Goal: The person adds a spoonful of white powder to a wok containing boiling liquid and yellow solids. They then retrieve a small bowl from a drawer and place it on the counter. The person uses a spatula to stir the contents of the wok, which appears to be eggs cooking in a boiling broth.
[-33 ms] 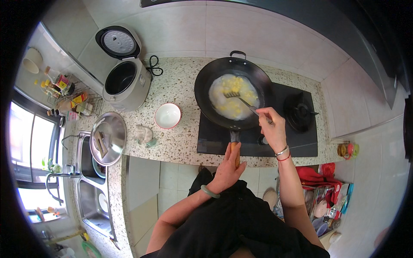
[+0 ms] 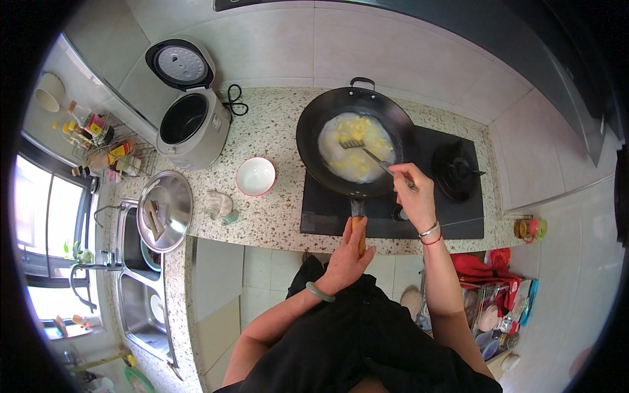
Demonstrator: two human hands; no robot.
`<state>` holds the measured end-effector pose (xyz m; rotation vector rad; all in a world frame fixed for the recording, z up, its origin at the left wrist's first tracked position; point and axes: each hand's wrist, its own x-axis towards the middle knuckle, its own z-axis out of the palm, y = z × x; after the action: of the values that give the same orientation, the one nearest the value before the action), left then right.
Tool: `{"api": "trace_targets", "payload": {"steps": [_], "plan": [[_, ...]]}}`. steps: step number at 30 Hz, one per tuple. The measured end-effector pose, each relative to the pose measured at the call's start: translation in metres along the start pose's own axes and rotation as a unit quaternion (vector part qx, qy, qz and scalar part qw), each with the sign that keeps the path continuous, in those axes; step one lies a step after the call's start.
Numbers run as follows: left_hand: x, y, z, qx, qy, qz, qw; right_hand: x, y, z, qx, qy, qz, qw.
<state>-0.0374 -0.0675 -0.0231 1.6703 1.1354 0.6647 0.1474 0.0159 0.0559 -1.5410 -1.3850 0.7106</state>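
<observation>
A black wok sits on the left side of the black gas stove. Whitish liquid with yellow, egg-like pieces lies in its bottom. My left hand is closed around the wok's wooden handle, at the counter's front edge. My right hand grips the handle of a slotted spatula, over the wok's right front rim. The spatula's slotted head rests in the food near the middle of the wok. The handle's far end is partly hidden by my right fingers.
Left of the wok stand a white red-rimmed bowl, an open rice cooker and a crumpled pale cloth-like thing. A steel lid leans beside the sink. The stove's right burner is bare.
</observation>
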Motion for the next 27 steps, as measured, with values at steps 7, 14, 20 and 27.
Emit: {"api": "trace_targets", "payload": {"steps": [7, 14, 20, 27], "plan": [[0.000, -0.001, 0.001, 0.003, 0.004, 0.007, 1.000, -0.005, -0.005, -0.002, 0.048, -0.034, 0.052, 0.997], [0.000, -0.002, 0.002, 0.002, 0.006, 0.004, 1.000, -0.017, -0.014, -0.019, 0.125, -0.030, 0.123, 0.984], [-0.001, -0.001, 0.001, -0.006, 0.000, -0.003, 1.000, -0.028, -0.026, -0.042, 0.117, -0.004, 0.133, 0.984], [0.000, -0.005, 0.003, -0.007, 0.016, 0.020, 1.000, -0.029, -0.042, -0.047, 0.116, 0.013, 0.110, 0.987]]}}
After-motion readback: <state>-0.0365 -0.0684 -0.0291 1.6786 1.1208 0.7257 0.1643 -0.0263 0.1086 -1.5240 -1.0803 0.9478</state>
